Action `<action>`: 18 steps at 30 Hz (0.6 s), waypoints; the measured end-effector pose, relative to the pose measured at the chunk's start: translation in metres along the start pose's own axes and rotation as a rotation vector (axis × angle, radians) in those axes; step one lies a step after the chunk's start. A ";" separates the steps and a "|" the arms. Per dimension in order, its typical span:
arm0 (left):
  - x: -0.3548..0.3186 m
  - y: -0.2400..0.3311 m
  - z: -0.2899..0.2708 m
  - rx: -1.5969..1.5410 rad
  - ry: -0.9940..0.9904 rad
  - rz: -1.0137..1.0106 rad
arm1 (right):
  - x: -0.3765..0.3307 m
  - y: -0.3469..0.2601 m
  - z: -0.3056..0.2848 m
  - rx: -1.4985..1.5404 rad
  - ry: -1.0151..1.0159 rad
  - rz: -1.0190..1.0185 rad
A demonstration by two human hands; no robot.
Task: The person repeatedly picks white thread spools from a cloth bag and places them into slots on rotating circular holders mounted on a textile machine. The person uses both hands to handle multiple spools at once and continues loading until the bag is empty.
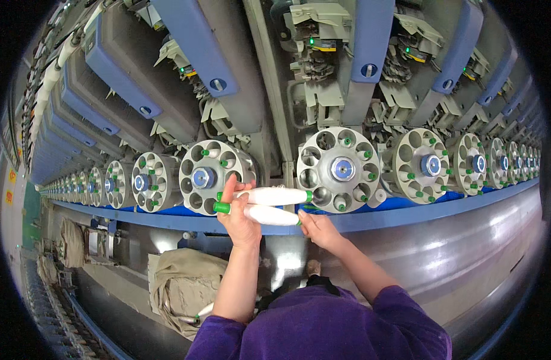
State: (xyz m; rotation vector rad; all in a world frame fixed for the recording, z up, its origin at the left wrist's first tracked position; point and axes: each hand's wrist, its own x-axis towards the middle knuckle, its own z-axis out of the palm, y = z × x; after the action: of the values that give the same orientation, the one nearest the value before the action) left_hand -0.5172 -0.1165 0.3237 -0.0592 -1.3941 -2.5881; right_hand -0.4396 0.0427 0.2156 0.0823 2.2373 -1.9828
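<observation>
Two white yarn bobbins with green ends lie side by side across my left hand. Its fingers hold them at their left ends, the upper bobbin between the fingers and the lower bobbin by the thumb. My right hand pinches the green tip of the lower bobbin. Just beyond are two round grey bobbin magazines with blue hubs, the left magazine and the right magazine. Green bobbin tips show in some of their holes; other holes look dark.
More round magazines stand in a row to both sides, under blue and grey machine housings. A blue rail runs along the front below them. At lower left a beige cloth sack lies with a white bobbin beside it.
</observation>
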 end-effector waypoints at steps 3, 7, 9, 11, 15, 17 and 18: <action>0.005 0.006 -0.006 -0.053 0.078 -0.027 | -0.002 0.033 -0.034 -0.301 -0.045 -0.216; 0.016 0.019 -0.017 -0.189 0.067 -0.061 | -0.019 0.034 -0.137 0.650 0.748 0.287; 0.016 0.020 -0.017 -0.230 0.070 -0.086 | -0.023 0.016 -0.165 0.887 0.650 -0.048; 0.015 0.017 -0.015 -0.277 0.064 -0.082 | -0.021 -0.004 -0.156 0.785 0.606 -0.122; 0.015 0.009 -0.009 -0.323 0.027 -0.103 | -0.004 -0.020 -0.048 0.376 -0.448 0.085; 0.018 0.011 -0.012 -0.358 0.053 -0.108 | -0.003 -0.014 -0.029 0.375 -0.291 0.156; 0.020 0.014 -0.016 -0.370 0.059 -0.097 | -0.005 -0.010 -0.036 0.334 -0.174 0.197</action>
State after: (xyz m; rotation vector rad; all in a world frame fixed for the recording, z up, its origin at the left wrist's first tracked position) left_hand -0.5332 -0.1406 0.3293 0.0313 -0.9048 -2.8694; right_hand -0.4391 0.0777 0.2298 0.1537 1.7082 -2.1398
